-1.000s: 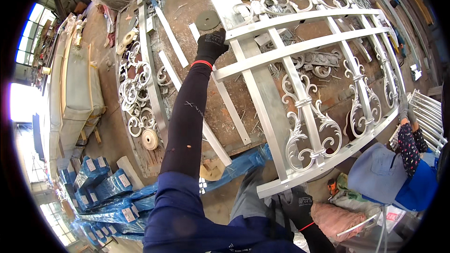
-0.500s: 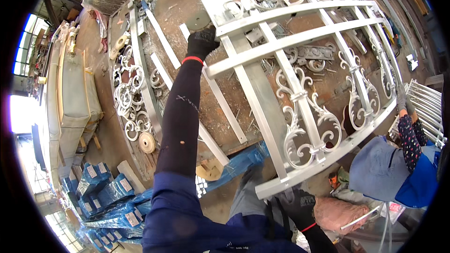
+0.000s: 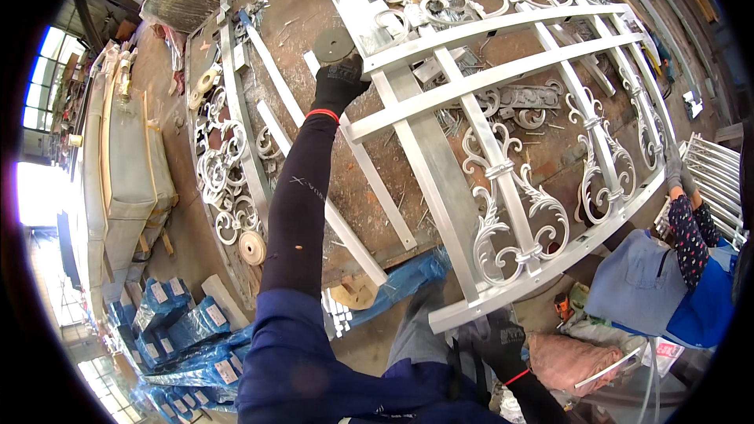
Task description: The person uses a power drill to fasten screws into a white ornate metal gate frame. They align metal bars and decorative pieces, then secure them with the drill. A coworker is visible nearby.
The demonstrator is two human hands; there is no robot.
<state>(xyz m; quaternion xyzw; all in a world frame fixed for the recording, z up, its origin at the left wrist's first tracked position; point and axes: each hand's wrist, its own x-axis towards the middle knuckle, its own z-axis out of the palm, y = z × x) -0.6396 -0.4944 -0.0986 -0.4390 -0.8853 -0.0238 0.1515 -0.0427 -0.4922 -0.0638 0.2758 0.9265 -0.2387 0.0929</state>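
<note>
A white metal railing panel [image 3: 479,84] with curved rails, upright bars and leafy scrollwork [image 3: 550,204] lies tilted across the worktable. My left hand [image 3: 341,83], in a black glove, is closed at the left end of its far rails. Below the near rail [image 3: 503,296], my gloved right hand [image 3: 496,341] grips that rail's left end from underneath; some of its fingers are hidden. A grey round disc [image 3: 334,45] is just beyond my left hand. At the right, a co-worker's hands [image 3: 680,174] hold the panel's other end.
Flat white bars [image 3: 377,180] and cast scrolls [image 3: 224,153] lie on the brown worktable [image 3: 377,224]. Blue-wrapped parts [image 3: 188,330] are stacked at lower left. An orange tool [image 3: 562,306] and a pink bundle [image 3: 573,361] sit near my right hand, beside the co-worker's apron [image 3: 636,279].
My view has shifted slightly. Both my hands and the co-worker's hands keep their places on the railing panel, which has hardly moved.
</note>
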